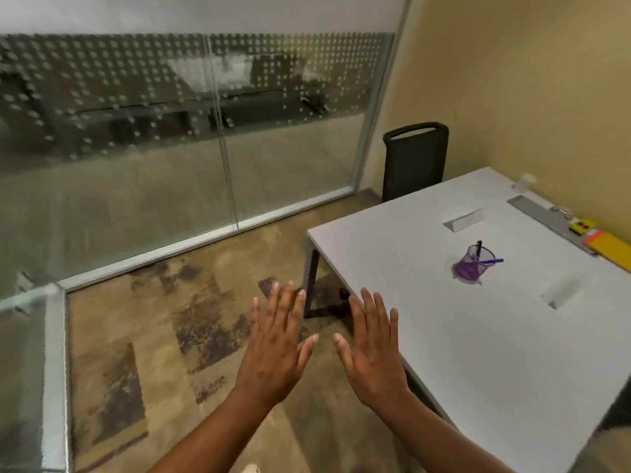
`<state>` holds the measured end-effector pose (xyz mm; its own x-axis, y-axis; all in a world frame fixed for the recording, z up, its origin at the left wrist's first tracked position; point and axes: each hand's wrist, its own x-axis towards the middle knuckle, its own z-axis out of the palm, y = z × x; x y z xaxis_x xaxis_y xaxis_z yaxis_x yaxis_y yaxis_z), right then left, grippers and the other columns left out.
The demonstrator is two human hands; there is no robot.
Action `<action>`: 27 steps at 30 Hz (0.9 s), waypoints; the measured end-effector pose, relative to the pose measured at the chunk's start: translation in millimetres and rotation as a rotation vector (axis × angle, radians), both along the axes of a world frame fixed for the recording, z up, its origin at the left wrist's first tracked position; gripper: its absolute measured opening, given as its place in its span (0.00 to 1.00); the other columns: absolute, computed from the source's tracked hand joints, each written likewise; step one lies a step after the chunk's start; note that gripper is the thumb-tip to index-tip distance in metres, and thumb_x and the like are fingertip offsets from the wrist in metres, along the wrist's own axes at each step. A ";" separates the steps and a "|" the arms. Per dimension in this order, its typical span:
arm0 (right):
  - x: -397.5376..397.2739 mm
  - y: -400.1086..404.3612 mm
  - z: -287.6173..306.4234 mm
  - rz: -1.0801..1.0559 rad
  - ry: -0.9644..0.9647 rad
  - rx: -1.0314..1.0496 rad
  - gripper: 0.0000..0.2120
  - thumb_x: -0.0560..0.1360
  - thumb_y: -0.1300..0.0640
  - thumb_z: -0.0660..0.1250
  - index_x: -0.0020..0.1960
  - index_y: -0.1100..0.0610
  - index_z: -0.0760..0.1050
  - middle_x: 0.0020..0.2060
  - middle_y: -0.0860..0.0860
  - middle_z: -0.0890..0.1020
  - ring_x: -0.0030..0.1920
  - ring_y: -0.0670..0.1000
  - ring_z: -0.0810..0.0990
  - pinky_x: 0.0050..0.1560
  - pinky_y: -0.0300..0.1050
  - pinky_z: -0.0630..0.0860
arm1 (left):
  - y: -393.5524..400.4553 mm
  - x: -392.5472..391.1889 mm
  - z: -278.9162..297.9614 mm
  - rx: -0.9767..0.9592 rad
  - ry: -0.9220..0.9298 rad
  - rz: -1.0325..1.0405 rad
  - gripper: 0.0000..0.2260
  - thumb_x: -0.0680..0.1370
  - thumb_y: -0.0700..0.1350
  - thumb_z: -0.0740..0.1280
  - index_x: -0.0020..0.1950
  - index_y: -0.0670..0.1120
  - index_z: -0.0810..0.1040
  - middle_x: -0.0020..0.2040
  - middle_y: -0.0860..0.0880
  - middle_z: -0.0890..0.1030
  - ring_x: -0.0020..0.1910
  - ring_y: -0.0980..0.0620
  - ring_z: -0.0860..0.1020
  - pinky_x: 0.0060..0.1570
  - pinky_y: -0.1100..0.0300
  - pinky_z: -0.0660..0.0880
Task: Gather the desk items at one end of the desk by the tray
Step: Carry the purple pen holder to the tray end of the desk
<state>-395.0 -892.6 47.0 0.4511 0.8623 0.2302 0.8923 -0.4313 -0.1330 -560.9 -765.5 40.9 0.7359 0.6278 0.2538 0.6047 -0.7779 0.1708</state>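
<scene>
Hands, left hand [273, 349] and right hand [372, 353], flat and spread, holding nothing, out over floor near desk [478, 336]. Nothing gathered yet. Purple pen cup [473, 264] mid-desk, tray [549, 218] far right by wall. Next, probably: reach right, grab cup.

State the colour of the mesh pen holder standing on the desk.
Purple. The pen holder shows in the head view, the only one, standing on the white desk.

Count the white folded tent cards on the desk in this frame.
2. One tent card stands toward the far end of the desk, beyond the purple pen cup. The other tent card sits nearer, right of the cup. None looks hidden.
</scene>
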 end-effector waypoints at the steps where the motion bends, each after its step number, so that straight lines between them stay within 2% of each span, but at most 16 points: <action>1: 2.9 4.9 1.8 -0.043 -0.007 0.004 0.34 0.84 0.38 0.52 0.84 0.56 0.56 0.85 0.58 0.54 0.85 0.61 0.52 0.79 0.70 0.60 | 11.6 9.2 1.9 -0.005 0.004 -0.033 0.36 0.85 0.64 0.54 0.87 0.46 0.48 0.88 0.44 0.46 0.87 0.44 0.43 0.82 0.39 0.43; 6: 20.9 5.1 5.2 -0.211 0.037 0.039 0.35 0.84 0.37 0.53 0.85 0.54 0.52 0.86 0.55 0.50 0.85 0.59 0.47 0.81 0.68 0.54 | 37.3 59.2 -2.3 -0.051 0.010 -0.210 0.36 0.85 0.64 0.52 0.87 0.47 0.45 0.88 0.45 0.41 0.86 0.45 0.40 0.83 0.37 0.44; 9: 45.6 6.0 6.4 -0.314 0.093 0.014 0.36 0.84 0.34 0.46 0.86 0.52 0.50 0.86 0.54 0.46 0.85 0.57 0.43 0.82 0.67 0.51 | 45.8 100.4 -4.9 -0.073 0.017 -0.322 0.36 0.85 0.64 0.50 0.87 0.49 0.42 0.87 0.46 0.40 0.86 0.45 0.39 0.83 0.35 0.46; 12: 76.1 8.7 7.6 -0.411 0.125 0.033 0.39 0.82 0.32 0.38 0.85 0.53 0.50 0.85 0.54 0.47 0.85 0.58 0.44 0.83 0.67 0.50 | 53.3 144.9 -5.1 -0.061 0.048 -0.422 0.35 0.85 0.65 0.46 0.86 0.50 0.38 0.87 0.46 0.38 0.86 0.45 0.38 0.83 0.35 0.44; 15: 111.5 15.6 3.4 -0.489 0.134 0.080 0.39 0.82 0.30 0.37 0.85 0.53 0.52 0.85 0.55 0.49 0.85 0.59 0.47 0.82 0.68 0.51 | 63.8 195.4 -5.5 -0.046 0.061 -0.515 0.35 0.85 0.66 0.45 0.87 0.51 0.41 0.87 0.46 0.39 0.86 0.44 0.39 0.83 0.33 0.45; 21: 198.9 28.3 -12.2 -0.625 0.164 0.090 0.38 0.83 0.33 0.48 0.84 0.56 0.57 0.85 0.57 0.53 0.84 0.62 0.52 0.80 0.71 0.56 | 83.7 303.3 -3.1 0.006 0.102 -0.617 0.35 0.85 0.67 0.50 0.87 0.51 0.47 0.88 0.47 0.42 0.87 0.43 0.43 0.81 0.34 0.45; 23: 226.6 26.7 -15.6 -0.638 0.187 0.113 0.36 0.84 0.34 0.46 0.85 0.55 0.55 0.85 0.57 0.52 0.85 0.61 0.51 0.81 0.71 0.56 | 85.1 337.1 -2.5 0.036 0.104 -0.646 0.36 0.85 0.67 0.53 0.87 0.50 0.50 0.88 0.46 0.45 0.87 0.41 0.47 0.80 0.34 0.48; 27: 277.9 21.2 -18.2 -0.713 0.243 0.164 0.38 0.83 0.32 0.40 0.85 0.53 0.53 0.85 0.55 0.51 0.85 0.58 0.49 0.82 0.68 0.53 | 78.6 394.5 -8.7 0.065 0.116 -0.668 0.36 0.84 0.67 0.52 0.86 0.48 0.56 0.88 0.44 0.51 0.86 0.39 0.52 0.78 0.34 0.51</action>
